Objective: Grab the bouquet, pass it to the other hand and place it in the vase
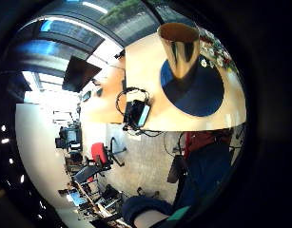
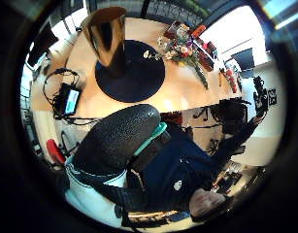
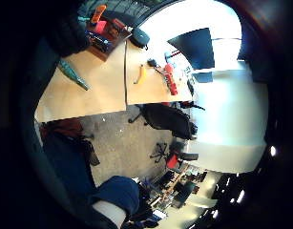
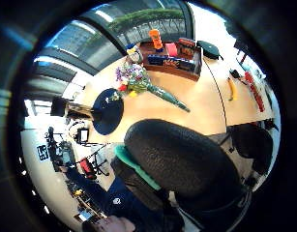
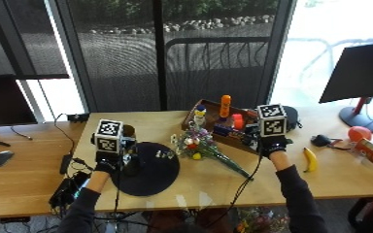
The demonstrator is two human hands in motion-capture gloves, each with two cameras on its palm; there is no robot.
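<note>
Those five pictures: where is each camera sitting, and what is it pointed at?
Outside view: above and behind the person, over table, bouquet, left hand, right hand.
Left little-finger palm: vase on dark mat; sleeve.
Left thumb palm: vase, bouquet; gloved thumb, torso.
Right little-finger palm: bouquet stems, banana; sleeve.
Right thumb palm: bouquet; gloved thumb.
Both thumb views share the bouquet.

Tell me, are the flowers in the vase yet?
Not yet. The bouquet lies on the table, beside the round dark mat, and neither hand holds it. The vase on that mat stands empty. Picking up, passing and putting in are all left.
</note>
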